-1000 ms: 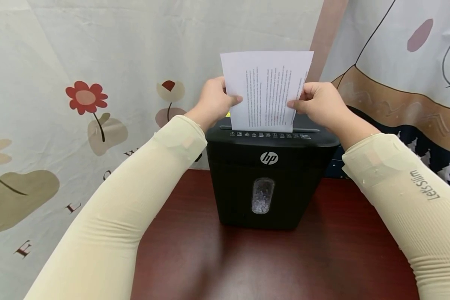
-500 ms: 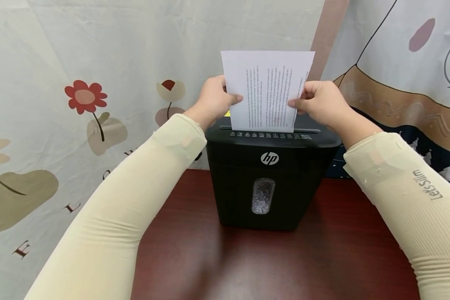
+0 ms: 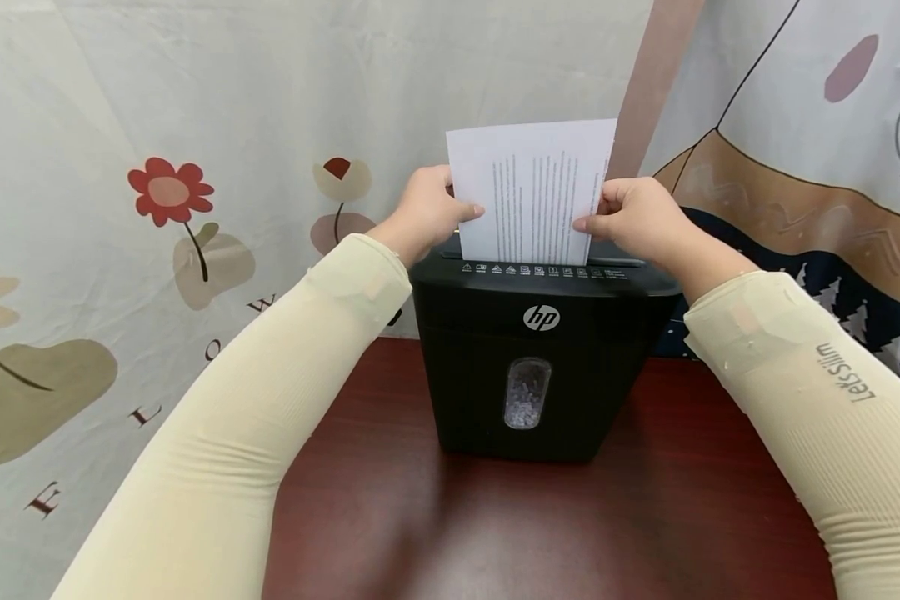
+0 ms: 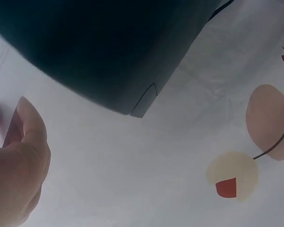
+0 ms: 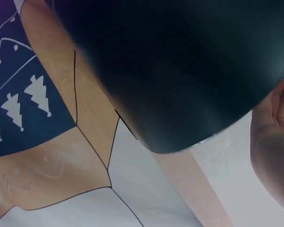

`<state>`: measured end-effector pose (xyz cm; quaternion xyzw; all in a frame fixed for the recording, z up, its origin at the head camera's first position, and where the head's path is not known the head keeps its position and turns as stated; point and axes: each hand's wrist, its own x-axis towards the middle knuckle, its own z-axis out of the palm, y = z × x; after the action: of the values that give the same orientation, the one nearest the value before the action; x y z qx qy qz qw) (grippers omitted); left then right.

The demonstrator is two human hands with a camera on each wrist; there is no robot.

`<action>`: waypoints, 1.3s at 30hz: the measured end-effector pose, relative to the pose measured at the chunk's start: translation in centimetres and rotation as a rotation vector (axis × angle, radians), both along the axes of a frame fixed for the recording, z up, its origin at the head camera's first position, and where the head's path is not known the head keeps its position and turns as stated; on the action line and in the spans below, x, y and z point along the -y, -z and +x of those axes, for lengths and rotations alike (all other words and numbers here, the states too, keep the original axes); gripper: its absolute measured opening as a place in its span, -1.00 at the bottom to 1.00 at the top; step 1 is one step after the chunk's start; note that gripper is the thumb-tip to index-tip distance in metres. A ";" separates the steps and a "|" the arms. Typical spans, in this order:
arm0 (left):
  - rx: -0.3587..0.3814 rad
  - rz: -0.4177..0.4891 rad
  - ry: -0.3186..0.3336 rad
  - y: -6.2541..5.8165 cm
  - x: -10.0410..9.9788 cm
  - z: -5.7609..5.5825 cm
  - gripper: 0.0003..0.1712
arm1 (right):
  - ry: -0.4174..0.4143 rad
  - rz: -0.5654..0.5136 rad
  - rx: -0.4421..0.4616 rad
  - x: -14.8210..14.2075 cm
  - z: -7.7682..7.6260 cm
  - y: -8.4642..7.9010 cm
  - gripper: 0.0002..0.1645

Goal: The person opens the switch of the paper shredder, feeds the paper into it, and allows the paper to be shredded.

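A printed sheet of paper (image 3: 528, 187) stands upright with its lower edge in the slot on top of a black HP paper shredder (image 3: 480, 367). My left hand (image 3: 429, 208) pinches the sheet's left edge, thumb in front and fingers behind. At the opposite edge, my right hand (image 3: 641, 215) pinches it the same way. Paper shreds (image 3: 525, 400) show through the shredder's small window. In the left wrist view, the left hand (image 4: 21, 165) holds a corner of paper beside the dark shredder side (image 4: 123, 52). The right hand (image 5: 274, 137) is partly cut off in the right wrist view.
The shredder stands on a dark red wooden table (image 3: 570, 533). Close behind hangs a light curtain (image 3: 270, 83) printed with flowers, and to the right another patterned cloth (image 3: 817, 183) with mountains and trees.
The sheet's top edge has dropped and more of the paper is down in the slot. Both hands have moved slightly downward with it, still pinching its edges.
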<state>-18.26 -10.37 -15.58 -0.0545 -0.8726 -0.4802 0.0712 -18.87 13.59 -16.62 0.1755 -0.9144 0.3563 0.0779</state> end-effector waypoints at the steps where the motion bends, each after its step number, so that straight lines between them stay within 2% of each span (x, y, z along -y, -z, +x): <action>1: -0.003 0.005 -0.001 0.0 0.0 0.0 -0.64 | 0.003 0.004 -0.008 0.0 0.0 0.0 -0.78; 11: -0.005 -0.023 -0.017 0.1 0.5 0.2 -0.67 | 0.001 -0.018 -0.008 -0.1 0.3 0.2 -0.79; 16: -0.026 -0.085 -0.035 0.3 0.9 0.3 -0.88 | -0.004 -0.009 -0.021 -0.3 0.4 0.4 -0.78; 21: -0.024 -0.111 -0.035 0.5 1.2 0.6 -0.76 | -0.013 -0.005 -0.025 -0.4 0.6 0.8 -0.79; 30: -0.002 -0.079 -0.018 0.9 1.8 0.7 -0.89 | -0.007 -0.012 -0.039 0.0 0.5 1.1 -0.84; 39: 0.003 -0.167 0.002 1.6 2.2 0.6 -0.87 | -0.005 0.023 -0.038 0.0 0.8 1.4 -0.82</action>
<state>-17.63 -12.57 -17.14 -0.0602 -0.9096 -0.4060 0.0647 -18.09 13.56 -18.00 0.1855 -0.9163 0.3426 0.0926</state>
